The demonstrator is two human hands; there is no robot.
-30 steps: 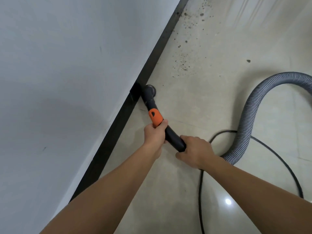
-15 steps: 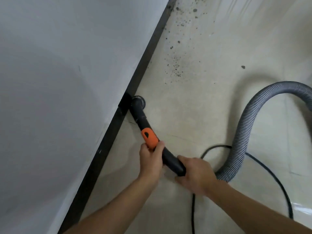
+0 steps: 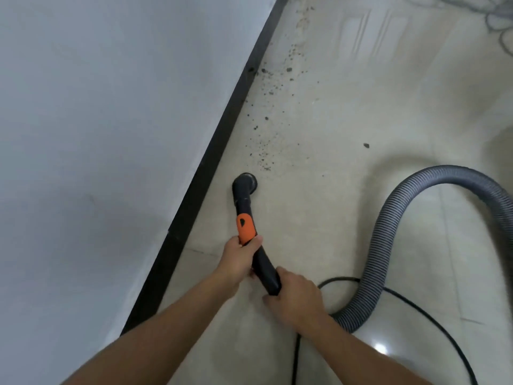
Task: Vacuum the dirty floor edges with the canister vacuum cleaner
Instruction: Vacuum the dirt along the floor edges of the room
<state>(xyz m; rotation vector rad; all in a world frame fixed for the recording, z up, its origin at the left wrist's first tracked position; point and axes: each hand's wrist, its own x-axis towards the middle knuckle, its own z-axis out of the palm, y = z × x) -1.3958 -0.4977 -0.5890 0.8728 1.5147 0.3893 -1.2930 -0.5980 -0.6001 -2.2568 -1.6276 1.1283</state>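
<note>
room: pretty plain. Glossy beige tile floor point(image 3: 347, 218) on the right, pale grey wall point(image 3: 97, 134) filling the left, and a black baseboard point(image 3: 211, 168) running diagonally between the two.
closest bit: two bare forearms come in from the bottom edge, with a bright light glare point(image 3: 381, 349) on the tile next to the right forearm.
cord point(image 3: 416, 307): thin and black, it loops over the floor behind the right wrist and runs off the bottom edge.
right hand point(image 3: 294, 298): wrapped round the back end of the black handle tube point(image 3: 263, 268), right where the hose joins it.
left hand point(image 3: 240, 258): further up the same tube, fingers curled round it, thumb up against the orange slider point(image 3: 245, 225). So both hands are clamped on the tube, close together but not touching.
hose point(image 3: 388, 232): grey and ribbed, it comes out from under the right hand, arcs up and away, then leaves the frame on the right.
nozzle point(image 3: 245, 183): small, round and black, down at the floor near the baseboard with a thin strip of tile between them.
dirt point(image 3: 263, 151): dark crumbs and specks start just past the nozzle and trail along the baseboard toward the far end. One lone crumb point(image 3: 366, 145) sits further out on the tile.
far corner: some greyish tangle point(image 3: 499, 20) at top right, too blurry to say what it is.
</note>
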